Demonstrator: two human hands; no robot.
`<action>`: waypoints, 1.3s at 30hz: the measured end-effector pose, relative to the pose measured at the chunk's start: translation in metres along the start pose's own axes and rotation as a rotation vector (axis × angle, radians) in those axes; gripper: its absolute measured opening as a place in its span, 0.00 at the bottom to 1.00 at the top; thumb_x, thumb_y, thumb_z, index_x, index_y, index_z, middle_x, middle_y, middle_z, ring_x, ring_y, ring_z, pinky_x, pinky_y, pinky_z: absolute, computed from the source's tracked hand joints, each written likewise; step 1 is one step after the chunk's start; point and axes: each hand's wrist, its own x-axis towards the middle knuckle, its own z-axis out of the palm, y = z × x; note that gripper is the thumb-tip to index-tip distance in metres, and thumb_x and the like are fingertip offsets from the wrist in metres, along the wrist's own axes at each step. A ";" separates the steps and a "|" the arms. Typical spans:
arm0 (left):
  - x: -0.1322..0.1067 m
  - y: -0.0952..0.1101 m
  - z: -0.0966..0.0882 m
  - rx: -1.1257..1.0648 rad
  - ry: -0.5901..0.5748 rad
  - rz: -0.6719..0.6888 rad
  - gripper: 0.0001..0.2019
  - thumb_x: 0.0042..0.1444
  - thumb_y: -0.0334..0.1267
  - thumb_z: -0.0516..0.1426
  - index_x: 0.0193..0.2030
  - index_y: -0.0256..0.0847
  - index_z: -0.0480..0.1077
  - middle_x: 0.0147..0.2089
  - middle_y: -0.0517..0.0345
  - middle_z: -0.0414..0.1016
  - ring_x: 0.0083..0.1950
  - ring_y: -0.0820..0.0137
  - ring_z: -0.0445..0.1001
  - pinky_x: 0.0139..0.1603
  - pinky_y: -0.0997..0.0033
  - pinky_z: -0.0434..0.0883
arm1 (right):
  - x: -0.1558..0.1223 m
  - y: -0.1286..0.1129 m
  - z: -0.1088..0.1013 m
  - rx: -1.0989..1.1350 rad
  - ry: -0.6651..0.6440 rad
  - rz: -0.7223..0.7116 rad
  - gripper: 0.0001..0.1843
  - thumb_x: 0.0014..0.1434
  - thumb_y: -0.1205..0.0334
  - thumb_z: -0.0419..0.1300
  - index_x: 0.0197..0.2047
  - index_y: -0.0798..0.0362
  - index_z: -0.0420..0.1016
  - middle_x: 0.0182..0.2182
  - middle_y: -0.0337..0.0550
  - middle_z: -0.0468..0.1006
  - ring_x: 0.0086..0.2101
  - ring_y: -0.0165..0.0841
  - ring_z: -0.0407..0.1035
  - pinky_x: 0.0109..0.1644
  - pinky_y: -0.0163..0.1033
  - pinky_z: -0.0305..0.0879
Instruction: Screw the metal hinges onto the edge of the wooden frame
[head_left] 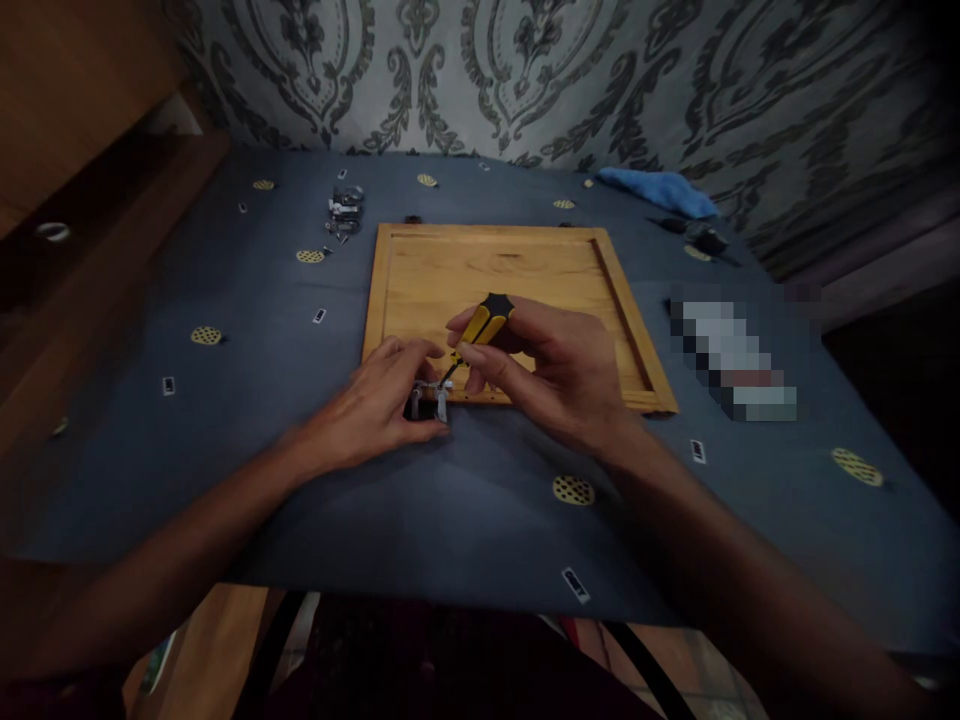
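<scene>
Left hand (375, 400): I am curling my fingers and pinching a small metal fitting (433, 395), pressing it against the near edge of the wooden board (510, 270).

Right hand (547, 370): I am gripping a screwdriver (484, 322) with a yellow-and-black handle, its tip angling down onto the fitting.

Wooden board: lying flat on the dark blue tabletop (262, 470), raised rim around it.

Yellow perforated discs (573, 490): lying scattered across the tabletop.

Small tags (575, 584): print too small to read.

Pile of metal hardware (345, 210): sitting far left of the board.

Blue cloth (660, 190): lying at the far right.
</scene>
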 end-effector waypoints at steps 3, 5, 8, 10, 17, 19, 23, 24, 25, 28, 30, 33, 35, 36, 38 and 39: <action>-0.001 0.000 0.000 0.002 0.003 0.004 0.25 0.56 0.42 0.69 0.56 0.47 0.66 0.53 0.54 0.72 0.55 0.57 0.73 0.55 0.57 0.75 | 0.001 -0.002 -0.002 0.011 -0.041 -0.003 0.24 0.67 0.41 0.65 0.28 0.49 0.70 0.26 0.39 0.74 0.28 0.31 0.70 0.33 0.39 0.68; -0.001 -0.001 0.000 -0.005 0.006 0.001 0.24 0.56 0.43 0.69 0.56 0.47 0.66 0.53 0.54 0.72 0.56 0.57 0.73 0.55 0.56 0.75 | 0.000 -0.004 -0.003 0.037 -0.037 0.013 0.24 0.67 0.40 0.65 0.28 0.49 0.70 0.26 0.38 0.74 0.28 0.31 0.70 0.33 0.39 0.69; -0.001 -0.002 0.001 -0.013 0.005 -0.003 0.24 0.56 0.45 0.69 0.56 0.46 0.66 0.53 0.53 0.72 0.56 0.56 0.73 0.55 0.55 0.75 | -0.001 -0.006 -0.002 0.111 -0.021 0.044 0.23 0.66 0.40 0.65 0.30 0.49 0.72 0.26 0.38 0.75 0.27 0.31 0.71 0.32 0.38 0.69; 0.000 -0.002 0.001 -0.009 0.001 -0.001 0.24 0.56 0.45 0.69 0.56 0.45 0.66 0.52 0.53 0.73 0.55 0.56 0.73 0.55 0.55 0.75 | -0.002 -0.008 -0.001 0.137 -0.022 0.047 0.22 0.66 0.41 0.66 0.31 0.50 0.73 0.27 0.38 0.75 0.27 0.30 0.71 0.32 0.38 0.69; 0.000 -0.001 0.000 0.020 -0.007 0.006 0.27 0.56 0.46 0.69 0.58 0.45 0.65 0.52 0.53 0.74 0.56 0.55 0.74 0.56 0.54 0.75 | -0.003 -0.008 -0.002 0.123 -0.017 0.060 0.20 0.68 0.43 0.65 0.34 0.50 0.76 0.28 0.39 0.76 0.27 0.31 0.70 0.32 0.39 0.69; 0.000 -0.002 0.000 0.024 -0.007 0.001 0.28 0.56 0.45 0.69 0.59 0.45 0.65 0.53 0.53 0.74 0.57 0.55 0.74 0.57 0.54 0.75 | -0.003 -0.007 -0.001 0.116 -0.017 0.049 0.20 0.67 0.42 0.66 0.34 0.50 0.76 0.28 0.38 0.76 0.27 0.31 0.70 0.32 0.38 0.69; 0.001 -0.003 0.001 0.010 -0.007 0.008 0.28 0.55 0.44 0.69 0.59 0.47 0.65 0.53 0.53 0.75 0.59 0.54 0.74 0.57 0.53 0.75 | -0.001 -0.004 -0.001 0.070 0.004 0.020 0.20 0.64 0.41 0.69 0.33 0.50 0.75 0.29 0.39 0.75 0.28 0.31 0.70 0.32 0.39 0.69; 0.001 -0.003 0.001 0.002 -0.003 0.011 0.27 0.55 0.44 0.69 0.58 0.47 0.65 0.54 0.52 0.74 0.59 0.53 0.74 0.57 0.52 0.75 | -0.001 -0.003 -0.001 0.061 0.003 0.022 0.21 0.64 0.41 0.68 0.33 0.50 0.75 0.30 0.40 0.75 0.29 0.32 0.71 0.32 0.39 0.69; 0.001 -0.003 0.001 -0.005 0.000 0.011 0.27 0.55 0.45 0.69 0.58 0.47 0.66 0.54 0.52 0.74 0.59 0.53 0.74 0.57 0.52 0.75 | 0.000 -0.003 -0.001 0.053 -0.004 0.025 0.21 0.64 0.41 0.68 0.32 0.50 0.74 0.31 0.41 0.75 0.30 0.32 0.71 0.33 0.39 0.69; 0.001 -0.003 0.001 -0.017 0.000 0.003 0.25 0.55 0.45 0.69 0.56 0.46 0.66 0.53 0.52 0.74 0.58 0.55 0.74 0.56 0.54 0.75 | 0.002 -0.001 -0.004 0.015 -0.049 -0.004 0.22 0.66 0.42 0.66 0.32 0.50 0.74 0.32 0.41 0.76 0.30 0.33 0.71 0.35 0.40 0.69; 0.001 -0.003 0.001 -0.014 -0.003 0.007 0.24 0.55 0.44 0.69 0.55 0.46 0.66 0.52 0.53 0.75 0.57 0.55 0.74 0.57 0.54 0.75 | 0.003 -0.001 -0.006 -0.033 -0.069 -0.039 0.21 0.68 0.42 0.64 0.34 0.50 0.75 0.31 0.41 0.76 0.30 0.33 0.72 0.35 0.40 0.68; 0.001 -0.003 0.001 -0.008 -0.001 0.020 0.24 0.55 0.43 0.70 0.54 0.45 0.65 0.51 0.53 0.75 0.58 0.55 0.74 0.58 0.54 0.74 | 0.005 0.000 -0.009 -0.075 -0.093 -0.061 0.20 0.70 0.43 0.62 0.37 0.50 0.78 0.31 0.42 0.78 0.31 0.33 0.73 0.36 0.40 0.68; 0.001 -0.002 0.000 -0.014 -0.002 0.016 0.24 0.55 0.44 0.70 0.53 0.45 0.65 0.51 0.53 0.75 0.58 0.55 0.74 0.57 0.54 0.74 | 0.005 -0.001 -0.010 -0.064 -0.110 -0.055 0.18 0.71 0.43 0.62 0.39 0.50 0.79 0.32 0.42 0.79 0.31 0.33 0.73 0.37 0.40 0.69; 0.001 -0.002 0.000 -0.018 -0.002 0.012 0.24 0.55 0.44 0.69 0.53 0.46 0.65 0.51 0.53 0.75 0.58 0.55 0.74 0.57 0.54 0.75 | 0.005 -0.001 -0.011 -0.053 -0.113 -0.055 0.18 0.71 0.44 0.62 0.40 0.50 0.79 0.33 0.42 0.79 0.31 0.33 0.74 0.37 0.40 0.69; 0.002 -0.001 -0.001 -0.023 -0.007 0.002 0.23 0.55 0.44 0.69 0.52 0.46 0.65 0.51 0.53 0.75 0.57 0.55 0.74 0.57 0.54 0.75 | 0.004 -0.001 -0.010 -0.041 -0.109 -0.050 0.17 0.70 0.44 0.63 0.41 0.50 0.79 0.33 0.41 0.79 0.31 0.32 0.74 0.37 0.39 0.69; 0.002 -0.001 -0.001 -0.023 -0.010 -0.001 0.23 0.55 0.44 0.69 0.52 0.46 0.65 0.51 0.53 0.74 0.57 0.56 0.74 0.57 0.55 0.75 | 0.004 -0.002 -0.010 -0.035 -0.097 -0.043 0.18 0.69 0.44 0.64 0.40 0.51 0.79 0.33 0.41 0.79 0.32 0.32 0.74 0.37 0.39 0.69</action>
